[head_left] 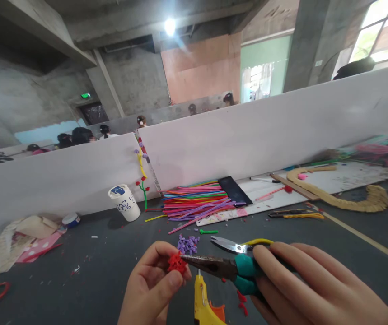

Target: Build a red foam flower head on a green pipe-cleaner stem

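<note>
My left hand [153, 284] pinches a small red fuzzy piece [176, 263] between thumb and fingers. My right hand [312, 289] grips teal-handled needle-nose pliers [227, 267], and the plier tips touch the red piece. Just beyond lie scissors [237, 246] with yellow handles and a small heap of purple bits [187, 243]. A yellow glue gun [203, 304] lies on the dark table [95, 271] below my hands.
A bundle of coloured sticks [197, 201] and a black phone [234, 189] lie by the white divider [248, 135]. A paper cup [124, 203], a flower stem on the divider [142, 180], a curved cardboard strip [343, 198] and papers at left [17, 243]. People sit beyond the divider.
</note>
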The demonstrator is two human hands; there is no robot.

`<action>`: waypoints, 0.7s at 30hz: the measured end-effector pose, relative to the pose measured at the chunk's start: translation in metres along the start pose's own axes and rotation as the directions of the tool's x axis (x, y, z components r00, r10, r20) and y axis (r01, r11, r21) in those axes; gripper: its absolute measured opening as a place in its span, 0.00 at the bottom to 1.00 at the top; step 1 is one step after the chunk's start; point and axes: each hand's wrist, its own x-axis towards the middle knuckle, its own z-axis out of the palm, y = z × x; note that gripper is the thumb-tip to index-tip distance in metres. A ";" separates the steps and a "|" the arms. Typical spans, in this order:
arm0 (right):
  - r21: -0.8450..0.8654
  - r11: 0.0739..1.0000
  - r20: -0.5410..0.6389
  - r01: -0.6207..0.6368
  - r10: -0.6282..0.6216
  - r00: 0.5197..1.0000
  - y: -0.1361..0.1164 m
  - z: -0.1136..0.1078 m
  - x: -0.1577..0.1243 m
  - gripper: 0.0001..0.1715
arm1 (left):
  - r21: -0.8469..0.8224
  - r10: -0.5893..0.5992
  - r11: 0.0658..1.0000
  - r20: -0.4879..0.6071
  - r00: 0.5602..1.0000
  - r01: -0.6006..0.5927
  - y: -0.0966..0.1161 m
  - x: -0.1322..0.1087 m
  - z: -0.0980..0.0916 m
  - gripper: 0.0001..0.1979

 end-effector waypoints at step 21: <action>0.391 0.913 0.011 -0.115 0.120 0.993 0.008 0.000 -0.003 0.14 | 0.167 0.130 0.977 0.017 0.991 -0.131 0.003 -0.002 -0.003 0.14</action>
